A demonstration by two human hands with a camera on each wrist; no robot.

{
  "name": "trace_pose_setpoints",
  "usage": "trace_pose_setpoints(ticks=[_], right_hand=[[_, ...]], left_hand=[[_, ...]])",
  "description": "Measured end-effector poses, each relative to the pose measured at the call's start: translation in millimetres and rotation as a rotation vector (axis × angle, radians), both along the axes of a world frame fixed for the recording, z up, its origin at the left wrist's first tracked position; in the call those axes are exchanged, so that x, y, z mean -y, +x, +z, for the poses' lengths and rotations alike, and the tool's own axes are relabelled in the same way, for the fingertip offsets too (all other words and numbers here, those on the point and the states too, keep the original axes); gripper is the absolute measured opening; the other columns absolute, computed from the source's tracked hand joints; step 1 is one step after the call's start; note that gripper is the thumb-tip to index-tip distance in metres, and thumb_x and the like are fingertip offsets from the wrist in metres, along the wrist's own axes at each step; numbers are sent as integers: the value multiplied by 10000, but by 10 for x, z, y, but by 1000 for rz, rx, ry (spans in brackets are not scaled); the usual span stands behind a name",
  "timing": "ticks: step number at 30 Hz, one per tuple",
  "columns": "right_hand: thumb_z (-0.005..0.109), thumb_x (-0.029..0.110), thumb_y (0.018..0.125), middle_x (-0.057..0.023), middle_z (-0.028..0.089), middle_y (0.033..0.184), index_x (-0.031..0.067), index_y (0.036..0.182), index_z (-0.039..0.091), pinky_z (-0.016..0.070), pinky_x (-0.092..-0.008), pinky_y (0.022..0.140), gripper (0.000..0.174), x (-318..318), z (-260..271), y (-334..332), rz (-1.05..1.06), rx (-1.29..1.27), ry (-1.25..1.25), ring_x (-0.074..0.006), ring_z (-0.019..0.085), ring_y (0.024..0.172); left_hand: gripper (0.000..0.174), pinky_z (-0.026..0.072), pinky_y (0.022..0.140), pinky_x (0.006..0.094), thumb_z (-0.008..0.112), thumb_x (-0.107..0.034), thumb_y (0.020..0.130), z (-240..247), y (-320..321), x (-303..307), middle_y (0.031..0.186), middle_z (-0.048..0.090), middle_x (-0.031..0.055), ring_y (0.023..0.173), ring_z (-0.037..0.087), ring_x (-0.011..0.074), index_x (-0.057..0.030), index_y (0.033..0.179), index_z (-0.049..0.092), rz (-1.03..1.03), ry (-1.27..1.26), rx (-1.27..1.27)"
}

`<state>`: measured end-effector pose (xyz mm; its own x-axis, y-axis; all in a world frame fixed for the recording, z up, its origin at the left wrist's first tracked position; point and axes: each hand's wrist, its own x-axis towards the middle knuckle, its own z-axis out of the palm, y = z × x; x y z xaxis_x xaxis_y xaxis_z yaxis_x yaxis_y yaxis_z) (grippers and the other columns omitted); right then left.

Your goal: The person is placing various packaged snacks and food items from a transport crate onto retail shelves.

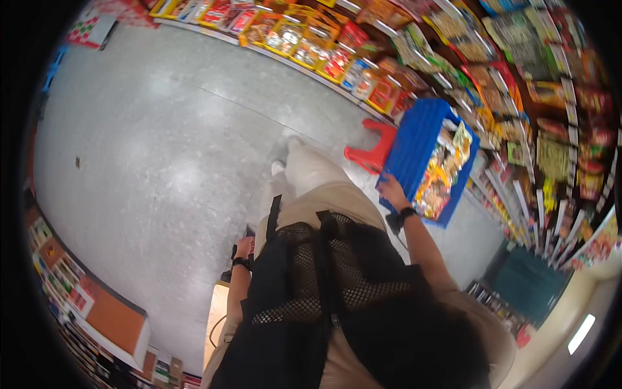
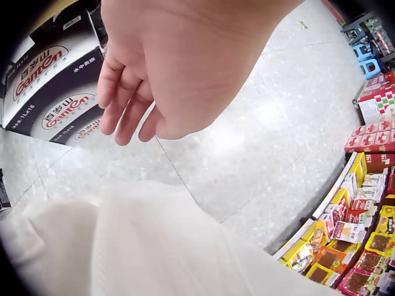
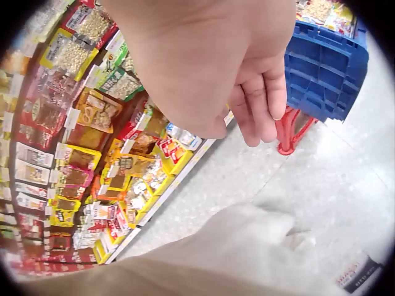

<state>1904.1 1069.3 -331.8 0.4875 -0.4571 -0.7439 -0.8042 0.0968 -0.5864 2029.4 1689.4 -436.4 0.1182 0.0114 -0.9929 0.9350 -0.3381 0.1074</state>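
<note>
My left hand (image 1: 243, 248) hangs by my left hip with nothing in it. In the left wrist view its fingers (image 2: 126, 108) dangle loosely, overlapping a stack of black bottled-water cartons (image 2: 46, 80). On the other side, my right hand (image 1: 391, 192) is held low beside the blue plastic crate (image 1: 413, 139). Snack packets (image 1: 440, 178) fill that crate. The right wrist view shows relaxed, slightly bent fingers (image 3: 256, 105) with nothing gripped, and the crate's ribbed wall just past them. A red plastic stool (image 1: 379, 146) stands against the crate's underside.
Shelves of bagged snacks (image 1: 304, 42) run along the far side and curve round to the right. Grey tiled floor (image 1: 162, 129) spreads ahead and to the left. A wooden surface (image 1: 218, 318) lies near my left arm. More shelving (image 1: 65, 272) stands at the lower left.
</note>
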Motion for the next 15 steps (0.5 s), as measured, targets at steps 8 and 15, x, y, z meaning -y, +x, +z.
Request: trace_pose_setpoints(ticks=[8, 15], right_hand=[[571, 80, 837, -146, 640, 985, 54, 1062, 615, 511, -389, 773, 230, 121, 626, -111, 10, 114, -729, -313, 639, 865], [618, 107, 833, -185, 607, 1038, 8, 1056, 579, 469, -439, 883, 247, 929, -78, -1570, -238, -66, -923, -372, 583, 997]], left_hand=[[316, 443, 454, 242, 511, -278, 941, -33, 257, 290, 876, 699, 88, 606, 635, 147, -45, 1121, 624, 50, -15, 170], [279, 455, 681, 245, 473, -289, 990, 958, 708, 2336, 943, 680, 41, 785, 609, 105, -93, 1123, 619, -342, -191, 618]])
